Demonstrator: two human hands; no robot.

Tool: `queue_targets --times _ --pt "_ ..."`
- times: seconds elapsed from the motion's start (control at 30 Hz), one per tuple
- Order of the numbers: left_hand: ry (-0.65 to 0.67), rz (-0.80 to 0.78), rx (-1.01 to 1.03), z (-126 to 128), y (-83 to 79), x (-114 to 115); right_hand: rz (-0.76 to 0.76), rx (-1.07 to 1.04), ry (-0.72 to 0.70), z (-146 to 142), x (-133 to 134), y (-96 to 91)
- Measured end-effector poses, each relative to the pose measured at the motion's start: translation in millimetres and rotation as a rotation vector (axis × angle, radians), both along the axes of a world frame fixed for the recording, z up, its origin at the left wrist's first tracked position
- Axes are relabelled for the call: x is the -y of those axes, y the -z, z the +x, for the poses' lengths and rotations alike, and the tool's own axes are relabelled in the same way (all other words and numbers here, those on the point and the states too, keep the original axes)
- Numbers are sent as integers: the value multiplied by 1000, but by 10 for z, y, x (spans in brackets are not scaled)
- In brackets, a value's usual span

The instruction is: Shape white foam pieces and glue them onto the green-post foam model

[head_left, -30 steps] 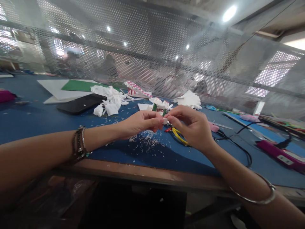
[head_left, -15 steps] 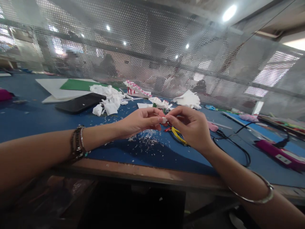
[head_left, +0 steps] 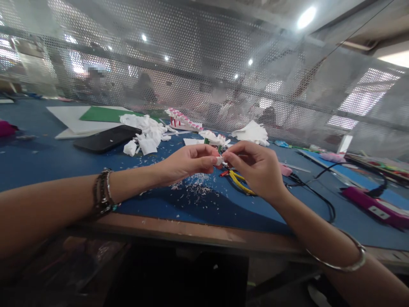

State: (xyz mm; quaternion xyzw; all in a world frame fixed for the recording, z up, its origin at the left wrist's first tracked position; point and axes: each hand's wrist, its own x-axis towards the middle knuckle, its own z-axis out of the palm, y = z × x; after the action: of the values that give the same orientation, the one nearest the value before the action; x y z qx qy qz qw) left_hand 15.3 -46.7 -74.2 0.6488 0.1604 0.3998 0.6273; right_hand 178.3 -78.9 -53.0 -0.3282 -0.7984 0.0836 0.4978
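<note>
Both hands meet over the middle of the blue table. My left hand (head_left: 194, 162) is closed, thumb against fingers, pinching a small white piece (head_left: 220, 160) whose exact kind I cannot make out. From the other side, the fingertips of my right hand (head_left: 255, 166) pinch the same piece. Just below the right hand lie yellow-handled pliers (head_left: 238, 181), partly hidden by it. White scraps (head_left: 200, 187) are scattered under the hands. Behind the fingers sits a small white thing with green parts (head_left: 214, 137).
A black phone (head_left: 107, 138) lies at left beside crumpled white paper (head_left: 143, 128). White and green sheets (head_left: 105, 114) lie behind it. A red-and-white rack (head_left: 182, 119) stands at the back near more white sheets (head_left: 252, 132). At right are a magenta power strip (head_left: 373, 207) and a black cable (head_left: 319, 198).
Both hands stay together at the same spot, with only slight finger movement around the white piece. A little more of the yellow pliers' handles shows.
</note>
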Motion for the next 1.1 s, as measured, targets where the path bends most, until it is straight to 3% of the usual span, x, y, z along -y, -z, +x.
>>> queue_targets --times 0.27,0.43,0.5,0.6,0.7,0.8,0.97,1.1 --pt "-47 -4 -15 -7 -1 -11 -31 50 -29 -5 6 -1" --pt "-49 -20 11 -5 3 -18 29 67 52 5 -7 -33" --pt "-68 -34 19 -5 11 -28 119 86 135 156 -90 -121" --pt "-89 -57 16 -3 14 -40 299 249 356 653 -308 -293" --pt "-123 -78 15 -2 2 -37 198 462 452 1285 -515 -370" --pt "-126 -119 23 -7 -7 -28 40 603 383 1706 -611 -271" --pt "-82 -131 49 -21 13 -34 -106 708 306 1802 -706 -32" --pt "-71 -128 69 -29 14 -40 -79 679 355 1762 -760 -51"
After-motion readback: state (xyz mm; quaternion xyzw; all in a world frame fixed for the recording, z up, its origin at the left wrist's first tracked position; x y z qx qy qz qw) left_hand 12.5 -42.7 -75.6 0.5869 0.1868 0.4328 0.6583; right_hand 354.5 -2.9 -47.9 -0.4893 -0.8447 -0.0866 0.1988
